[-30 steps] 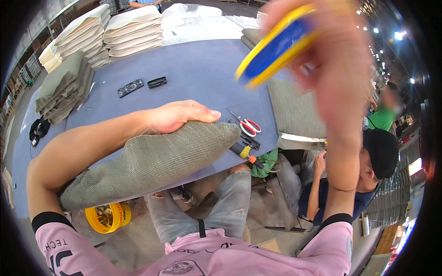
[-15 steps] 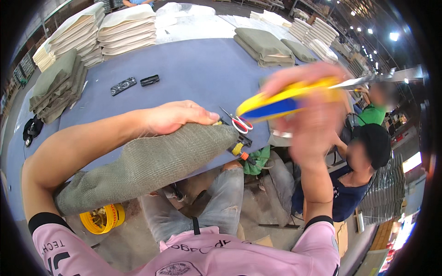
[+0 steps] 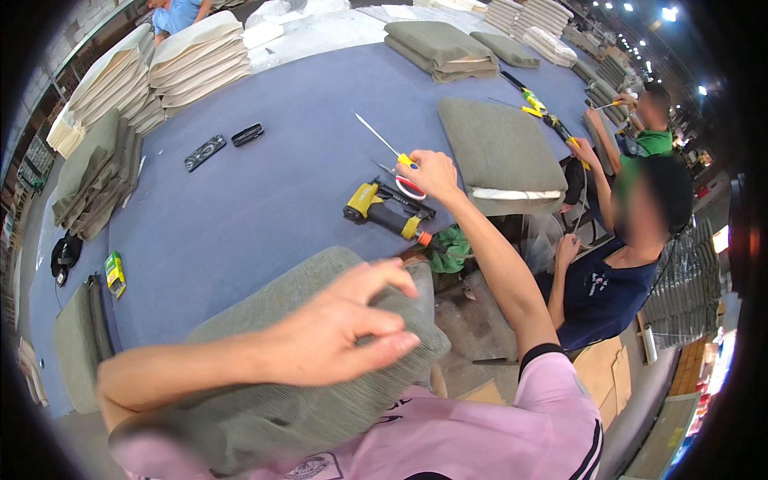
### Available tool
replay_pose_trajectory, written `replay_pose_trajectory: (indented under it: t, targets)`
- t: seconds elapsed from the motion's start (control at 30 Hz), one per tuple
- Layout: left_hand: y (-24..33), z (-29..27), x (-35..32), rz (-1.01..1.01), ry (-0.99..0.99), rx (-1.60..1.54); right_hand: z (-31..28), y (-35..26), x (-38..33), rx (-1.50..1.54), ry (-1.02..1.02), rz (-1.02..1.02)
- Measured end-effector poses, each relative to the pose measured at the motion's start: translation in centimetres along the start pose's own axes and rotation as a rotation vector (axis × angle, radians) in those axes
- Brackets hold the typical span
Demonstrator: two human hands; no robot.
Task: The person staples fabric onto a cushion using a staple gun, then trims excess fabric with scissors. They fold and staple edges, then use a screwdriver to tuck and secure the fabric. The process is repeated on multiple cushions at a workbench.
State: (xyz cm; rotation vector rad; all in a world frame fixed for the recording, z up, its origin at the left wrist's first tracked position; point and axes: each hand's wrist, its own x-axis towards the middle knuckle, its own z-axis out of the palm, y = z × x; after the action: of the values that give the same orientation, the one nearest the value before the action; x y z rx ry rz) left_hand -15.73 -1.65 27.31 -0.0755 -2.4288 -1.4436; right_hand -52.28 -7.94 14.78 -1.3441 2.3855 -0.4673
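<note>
My left hand (image 3: 344, 324) presses and pinches the top of a grey-green ribbed cushion (image 3: 320, 400) that lies against my chest at the near edge of the blue table (image 3: 264, 208). My right hand (image 3: 432, 172) reaches far out over the table and is closed on a yellow-handled screwdriver (image 3: 384, 142), whose thin metal shaft points away to the upper left. Red-handled scissors (image 3: 410, 190) lie just under that hand. A yellow and black pneumatic staple gun (image 3: 386, 212) lies beside them, slightly nearer to me.
A person in a dark blue shirt (image 3: 608, 280) sits at the right, with another in green (image 3: 650, 136) behind. A flat grey-green cushion (image 3: 500, 148) lies at the right table edge. Stacked cushions (image 3: 436, 44) and cream pads (image 3: 192, 64) stand at the back. Two black items (image 3: 206, 152) lie at the left.
My right hand swung down from close to the camera and out over the table with the yellow tool. The cushion under my left hand came closer to my chest, and the fingers curled.
</note>
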Motion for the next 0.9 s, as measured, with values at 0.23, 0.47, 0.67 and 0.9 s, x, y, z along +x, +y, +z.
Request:
replay_pose_trajectory:
  t: [0.23, 0.47, 0.67, 0.9]
  targets:
    - [-6.1, 3.7, -0.8, -0.006, 0.098, 0.295, 14.8, 1.9, 0.1, -0.173, 0.413, -0.525]
    - [-21.8, 3.7, -1.3, -0.108, 0.221, 0.663, 15.0, 2.1, -0.4, -0.117, 0.175, -0.204]
    - [-26.2, 4.1, -2.7, -0.143, 0.319, 0.767, 9.2, 2.7, -2.9, 0.245, 0.128, -0.302]
    - [-25.8, 3.8, -2.3, -0.21, 0.315, 0.623, 10.6, 7.8, -14.2, 1.089, -0.292, 0.063]
